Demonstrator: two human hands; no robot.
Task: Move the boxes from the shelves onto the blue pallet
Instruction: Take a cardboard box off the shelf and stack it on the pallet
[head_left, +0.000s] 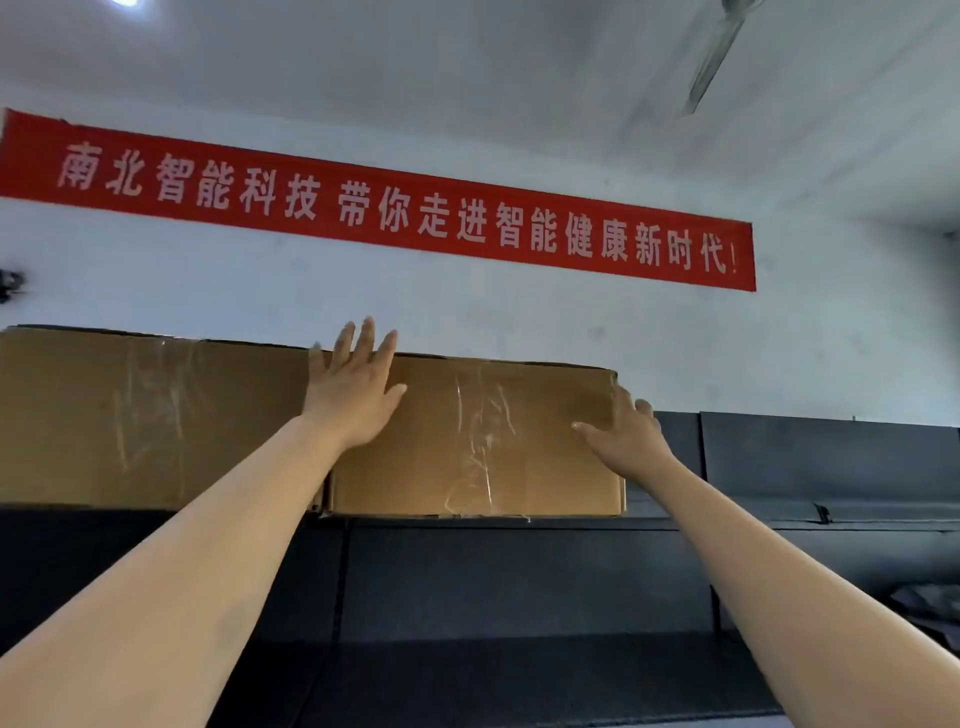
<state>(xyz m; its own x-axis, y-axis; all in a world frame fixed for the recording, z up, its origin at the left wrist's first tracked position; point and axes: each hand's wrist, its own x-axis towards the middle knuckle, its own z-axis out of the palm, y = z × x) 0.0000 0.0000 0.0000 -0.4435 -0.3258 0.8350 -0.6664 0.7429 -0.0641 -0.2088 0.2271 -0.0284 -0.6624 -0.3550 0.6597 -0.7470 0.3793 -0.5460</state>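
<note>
With the right-hand box (478, 441) on the top shelf (519, 525) beside a second box (150, 415), the left hand (348, 395) lay flat, fingers spread, the right hand (631, 434) apparently cupped its corner, and the pallet was out of view.

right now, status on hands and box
Left hand open, flat on right box. Right hand open at its right edge. Second box tight alongside.

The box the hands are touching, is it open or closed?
Closed. The right-hand cardboard box has clear tape running down its front, and no flap shows lifted. Its top is out of sight.
</note>
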